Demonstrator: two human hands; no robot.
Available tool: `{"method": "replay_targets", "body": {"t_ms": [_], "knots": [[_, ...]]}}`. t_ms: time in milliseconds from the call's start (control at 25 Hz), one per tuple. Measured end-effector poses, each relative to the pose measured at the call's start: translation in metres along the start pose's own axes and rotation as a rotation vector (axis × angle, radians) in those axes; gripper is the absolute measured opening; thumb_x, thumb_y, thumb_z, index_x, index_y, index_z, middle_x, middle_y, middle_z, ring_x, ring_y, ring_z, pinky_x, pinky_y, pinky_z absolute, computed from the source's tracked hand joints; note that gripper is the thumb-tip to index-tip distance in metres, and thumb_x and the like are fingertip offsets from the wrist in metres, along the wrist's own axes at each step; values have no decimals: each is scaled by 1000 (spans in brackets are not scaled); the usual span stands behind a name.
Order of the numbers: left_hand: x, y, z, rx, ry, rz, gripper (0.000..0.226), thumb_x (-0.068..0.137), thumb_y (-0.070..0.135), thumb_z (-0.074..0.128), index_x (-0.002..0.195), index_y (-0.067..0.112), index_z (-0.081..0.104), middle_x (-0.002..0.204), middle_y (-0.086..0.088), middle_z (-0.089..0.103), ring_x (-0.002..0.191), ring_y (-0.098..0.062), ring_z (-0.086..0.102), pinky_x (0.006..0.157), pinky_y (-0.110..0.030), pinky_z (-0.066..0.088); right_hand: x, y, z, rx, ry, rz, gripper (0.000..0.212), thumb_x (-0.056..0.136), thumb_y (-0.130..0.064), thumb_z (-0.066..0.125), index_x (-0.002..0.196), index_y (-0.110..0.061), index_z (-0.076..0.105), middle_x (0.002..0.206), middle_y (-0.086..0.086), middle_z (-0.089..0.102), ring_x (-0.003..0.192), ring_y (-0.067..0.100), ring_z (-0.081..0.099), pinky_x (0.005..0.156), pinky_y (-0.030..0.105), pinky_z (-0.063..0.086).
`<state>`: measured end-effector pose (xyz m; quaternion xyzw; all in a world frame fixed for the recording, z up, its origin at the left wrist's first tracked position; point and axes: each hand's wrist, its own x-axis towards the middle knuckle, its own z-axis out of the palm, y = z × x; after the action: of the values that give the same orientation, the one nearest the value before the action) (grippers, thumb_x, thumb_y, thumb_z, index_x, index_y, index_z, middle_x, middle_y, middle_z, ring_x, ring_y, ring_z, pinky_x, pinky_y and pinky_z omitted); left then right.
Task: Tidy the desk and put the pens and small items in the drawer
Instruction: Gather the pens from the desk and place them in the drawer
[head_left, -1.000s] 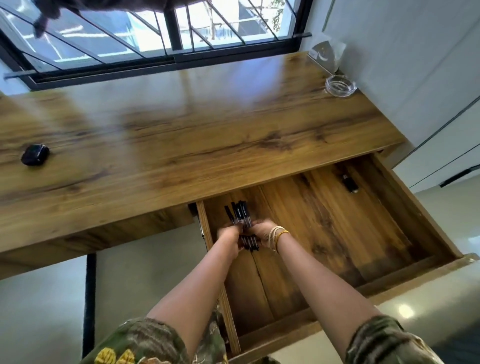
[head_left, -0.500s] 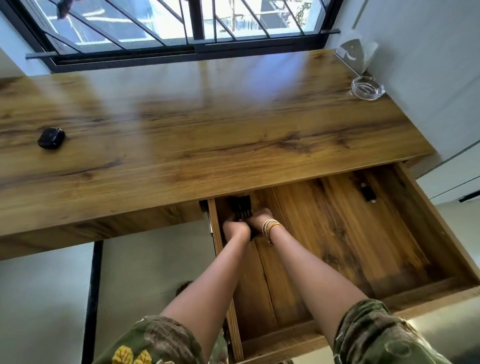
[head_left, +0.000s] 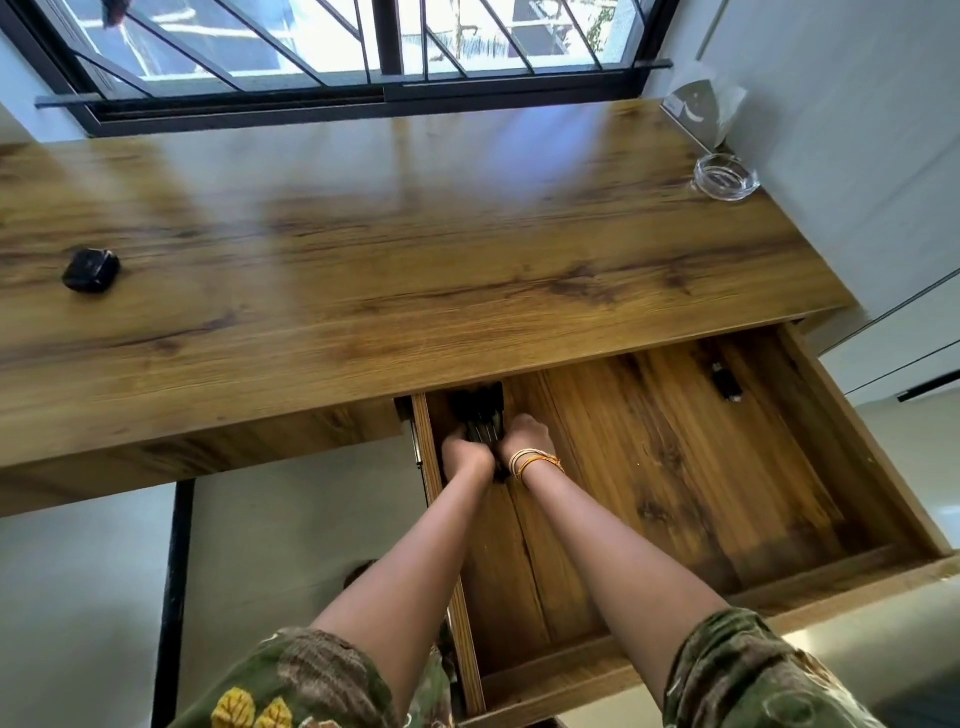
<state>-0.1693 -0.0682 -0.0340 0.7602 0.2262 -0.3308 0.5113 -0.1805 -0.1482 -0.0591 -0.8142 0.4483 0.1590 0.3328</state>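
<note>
Spanning the view from nine to three o'clock, the long brown wood-grain desk top (head_left: 415, 249) is the largest thing here, with the pulled-out wooden drawer (head_left: 675, 467) open below it toward four o'clock. Both forearms reach in from six o'clock. The left hand (head_left: 465, 456) and the right hand (head_left: 524, 436) meet at the drawer's far left corner, each curled round the bundle of slim black pens (head_left: 480, 415) and pressing it together; the pens lie just under the desk's front edge, their far ends in shadow.

Smaller things follow: a clear glass ashtray (head_left: 724, 176) at two o'clock, a small black rounded case (head_left: 91, 270) at nine o'clock on the desk top, and a little black stick-shaped object (head_left: 724, 382) in the drawer at three o'clock, too small to identify.

The pens look light, stiff and smooth, so a loose bundle would likely roll and fan apart. Holding them across the middle of the barrels, from both sides, seems the safest grip before letting go.

Compared with a second ago, the hands and bundle sit deeper in the drawer, closer to the desk edge, and less of the pens shows. The case and ashtray have not been touched.
</note>
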Motion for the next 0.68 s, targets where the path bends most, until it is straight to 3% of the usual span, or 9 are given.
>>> {"method": "replay_targets", "body": {"t_ms": [200,360,520,680], "knots": [[-3,-4,0,-18,33,-13,37,95,5,49,132,6,53,130,-17,59,118,-32,56,93,-30,45,-2,9,-1,41,9,19,29,91,-15,55,116,0,60,122,21,63,114,37,60,89,34,50],[-10,-2,-8,138,-48,141,40,94,-1,43,132,4,53,131,-18,58,120,-31,56,90,-28,45,-6,14,-7,71,11,36,34,89,-17,59,119,1,58,126,23,60,117,39,57,93,36,48],[-25,3,-20,175,-20,187,44,98,2,44,142,9,44,143,-8,48,125,-24,51,86,-20,37,-20,19,-18,43,-1,-10,35,88,-18,62,117,0,61,123,20,63,113,37,59,87,33,49],[-36,13,-43,323,-60,356,41,96,10,50,138,11,50,139,-9,54,125,-27,52,100,-32,42,-40,16,-37,85,38,-61,30,84,-13,63,113,-3,63,118,17,64,110,35,60,86,31,48]]}}
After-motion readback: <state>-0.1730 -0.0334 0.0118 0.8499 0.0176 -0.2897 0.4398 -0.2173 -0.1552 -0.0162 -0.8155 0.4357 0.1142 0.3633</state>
